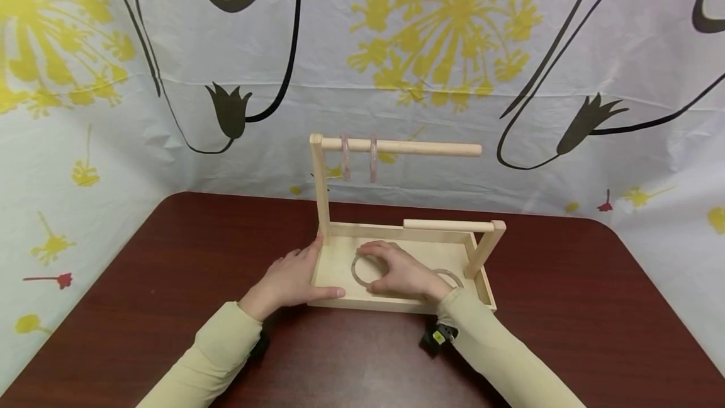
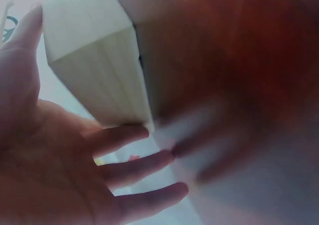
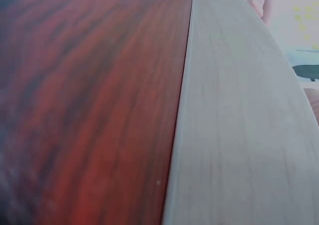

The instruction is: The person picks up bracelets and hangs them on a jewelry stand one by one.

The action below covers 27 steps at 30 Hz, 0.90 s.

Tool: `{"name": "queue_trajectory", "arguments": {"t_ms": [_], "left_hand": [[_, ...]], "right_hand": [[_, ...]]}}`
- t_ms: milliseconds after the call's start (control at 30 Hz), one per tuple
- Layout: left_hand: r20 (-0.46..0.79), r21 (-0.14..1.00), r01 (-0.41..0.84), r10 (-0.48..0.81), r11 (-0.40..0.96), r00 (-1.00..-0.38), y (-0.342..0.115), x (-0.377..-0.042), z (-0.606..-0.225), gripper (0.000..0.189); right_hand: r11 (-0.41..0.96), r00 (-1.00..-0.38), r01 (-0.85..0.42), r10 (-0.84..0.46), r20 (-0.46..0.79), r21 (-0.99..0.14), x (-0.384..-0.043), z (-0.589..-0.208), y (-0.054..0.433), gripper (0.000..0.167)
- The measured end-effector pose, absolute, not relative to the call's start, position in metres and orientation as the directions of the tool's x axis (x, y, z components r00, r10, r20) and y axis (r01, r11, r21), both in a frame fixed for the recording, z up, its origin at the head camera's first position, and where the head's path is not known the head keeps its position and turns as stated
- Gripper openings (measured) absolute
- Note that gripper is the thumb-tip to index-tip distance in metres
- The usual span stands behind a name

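Note:
A pale wooden stand has a shallow tray (image 1: 345,303) as its base. My left hand (image 1: 291,277) rests against the tray's left end, fingers straight and spread, the thumb over the front rim. In the left wrist view its fingers (image 2: 134,160) lie beside the tray corner (image 2: 99,75). Inside the tray my right hand (image 1: 399,272) spans a pale bangle (image 1: 355,272), fingertips at its far edge and thumb at its near edge; the palm hides the bangle's right part. A second bangle (image 1: 450,276) lies to the right, partly behind the right wrist.
Two pinkish bangles (image 1: 373,162) hang on the tall upper bar (image 1: 430,148), near its left post (image 1: 320,187). A lower bar (image 1: 447,225) juts left from a short post (image 1: 486,249) at the right. The stand sits on a dark red-brown table (image 1: 226,232) before a patterned cloth.

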<state>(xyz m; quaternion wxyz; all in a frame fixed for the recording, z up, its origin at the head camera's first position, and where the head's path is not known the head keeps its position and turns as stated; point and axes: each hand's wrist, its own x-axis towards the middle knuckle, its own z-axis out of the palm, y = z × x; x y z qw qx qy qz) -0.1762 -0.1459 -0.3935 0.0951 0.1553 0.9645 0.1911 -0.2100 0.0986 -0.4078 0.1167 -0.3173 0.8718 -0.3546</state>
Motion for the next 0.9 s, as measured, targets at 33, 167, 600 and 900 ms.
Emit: {"name": "queue_trajectory", "arguments": {"t_ms": [33,167,600,900], "left_hand": [[-0.123,0.379,0.27,0.338,0.885,-0.933,-0.1457,-0.1766,-0.3924,0.116],[-0.123,0.338,0.287,0.344,0.896,-0.931,-0.1452,-0.1778,-0.3885,0.118],[-0.11,0.453,0.268,0.351,0.85,-0.93,-0.1452,-0.1732,-0.3925,0.114],[-0.083,0.435,0.281,0.348,0.856,-0.934,-0.1448,-0.1718,-0.3938,0.114]], "right_hand": [[0.554,-0.775,-0.469,-0.632,0.019,-0.688,-0.2103,-0.4077,0.0982,0.069],[0.576,-0.786,-0.462,-0.618,0.01,-0.674,-0.2106,-0.4069,0.0963,0.069],[0.559,-0.796,-0.465,-0.603,0.048,-0.687,-0.2108,-0.4086,0.0942,0.066],[0.517,-0.805,-0.46,-0.586,0.094,-0.722,-0.2069,-0.4072,0.0949,0.064]]}}
